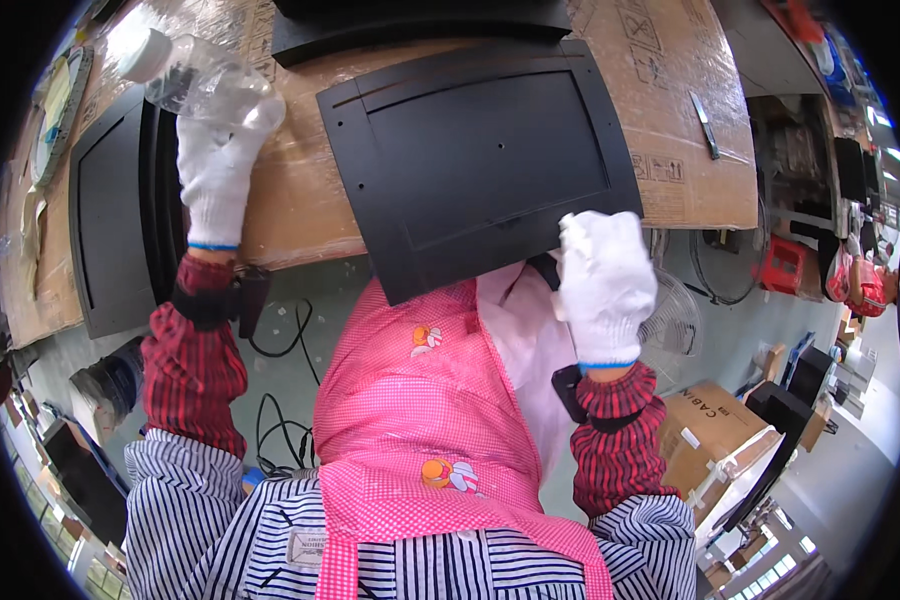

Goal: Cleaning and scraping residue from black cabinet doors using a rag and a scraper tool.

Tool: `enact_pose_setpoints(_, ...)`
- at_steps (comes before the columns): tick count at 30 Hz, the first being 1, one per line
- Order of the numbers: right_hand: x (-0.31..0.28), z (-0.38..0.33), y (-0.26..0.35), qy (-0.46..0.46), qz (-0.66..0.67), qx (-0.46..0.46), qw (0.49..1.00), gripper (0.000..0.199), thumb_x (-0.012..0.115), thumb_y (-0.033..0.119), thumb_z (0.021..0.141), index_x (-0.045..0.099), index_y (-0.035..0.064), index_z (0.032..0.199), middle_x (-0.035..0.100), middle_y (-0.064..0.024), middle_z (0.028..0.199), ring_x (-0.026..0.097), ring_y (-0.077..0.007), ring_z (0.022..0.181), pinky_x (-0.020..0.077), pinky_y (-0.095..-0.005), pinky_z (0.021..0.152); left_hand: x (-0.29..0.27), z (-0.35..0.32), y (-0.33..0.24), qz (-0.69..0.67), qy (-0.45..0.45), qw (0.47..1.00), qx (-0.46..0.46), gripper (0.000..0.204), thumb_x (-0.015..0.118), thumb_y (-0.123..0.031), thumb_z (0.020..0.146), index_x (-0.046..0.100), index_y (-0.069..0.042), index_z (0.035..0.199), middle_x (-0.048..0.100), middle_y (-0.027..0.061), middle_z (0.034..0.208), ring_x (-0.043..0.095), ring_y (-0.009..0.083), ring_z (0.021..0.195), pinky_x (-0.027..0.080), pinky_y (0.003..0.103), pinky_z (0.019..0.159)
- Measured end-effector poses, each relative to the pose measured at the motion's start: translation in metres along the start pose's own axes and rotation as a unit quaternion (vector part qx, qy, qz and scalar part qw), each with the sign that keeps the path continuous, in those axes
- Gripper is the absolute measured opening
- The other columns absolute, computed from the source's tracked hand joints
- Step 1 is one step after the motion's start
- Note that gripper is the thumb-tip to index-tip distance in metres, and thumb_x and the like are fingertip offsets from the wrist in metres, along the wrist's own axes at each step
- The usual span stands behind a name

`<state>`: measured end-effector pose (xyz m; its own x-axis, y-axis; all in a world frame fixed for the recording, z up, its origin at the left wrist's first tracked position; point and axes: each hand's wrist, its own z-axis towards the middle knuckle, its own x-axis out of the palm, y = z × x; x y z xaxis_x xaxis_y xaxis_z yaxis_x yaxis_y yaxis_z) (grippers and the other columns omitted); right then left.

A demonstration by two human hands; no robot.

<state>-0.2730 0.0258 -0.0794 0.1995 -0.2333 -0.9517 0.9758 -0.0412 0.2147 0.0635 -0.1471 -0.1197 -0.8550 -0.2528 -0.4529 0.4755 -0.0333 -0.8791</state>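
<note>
My left hand [215, 175], in a white knit glove, is closed around a clear plastic bottle [210, 85] with a white cap. The bottle is tilted above the left part of the table. A black, slightly curved panel [480, 150] with a recessed frame and small holes lies in front of me, its near edge jutting past the table's edge. My right hand [610, 285], gloved too, is beside the panel's near right corner. Its fingers are curled closed, and what they hold, if anything, is hidden.
Cardboard and clear film cover the table [300, 215]. Another black panel [120, 210] lies on the left, and a black part [420, 25] sits at the back. A small knife [705, 125] rests at the right. A fan [670, 320], a carton [715, 430] and dark cables stand around below.
</note>
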Motion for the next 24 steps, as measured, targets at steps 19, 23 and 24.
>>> enact_pose_setpoints(19, -0.026, 0.022, -0.002, 0.133, -0.044, -0.032, 0.990, 0.009, 0.064, 0.022, 0.096, 0.061, 0.0135, 0.094, 0.056, -0.0097, 0.092, 0.064, -0.0319, 0.084, 0.0521, -0.0471, 0.072, 0.052, -0.025, -0.025, 0.185, 0.139, 0.945, 0.230, 0.041, 0.079, -0.030, 0.088, 0.071, -0.011, 0.123, 0.066, 0.0077, 0.127, 0.065, 0.0214, 0.086, 0.057, 0.035, 0.081)
enact_pose_setpoints(23, -0.023, 0.026, 0.000, 0.144, -0.072, -0.058, 0.985, 0.009, 0.065, 0.024, 0.095, 0.063, 0.0152, 0.095, 0.057, -0.0080, 0.093, 0.065, -0.0298, 0.085, 0.0521, -0.0460, 0.072, 0.054, -0.020, -0.027, 0.173, 0.138, 0.949, 0.224, 0.041, 0.080, -0.029, 0.087, 0.073, -0.009, 0.123, 0.068, 0.0081, 0.127, 0.067, 0.0211, 0.085, 0.056, 0.036, 0.083)
enact_pose_setpoints(24, -0.021, 0.026, 0.009, 0.142, -0.061, -0.068, 0.986, 0.009, 0.065, 0.024, 0.095, 0.063, 0.0154, 0.094, 0.057, -0.0076, 0.093, 0.065, -0.0293, 0.085, 0.0520, -0.0457, 0.072, 0.054, -0.020, -0.025, 0.174, 0.138, 0.950, 0.219, 0.041, 0.080, -0.029, 0.087, 0.073, -0.009, 0.123, 0.068, 0.0081, 0.127, 0.067, 0.0211, 0.085, 0.056, 0.036, 0.083)
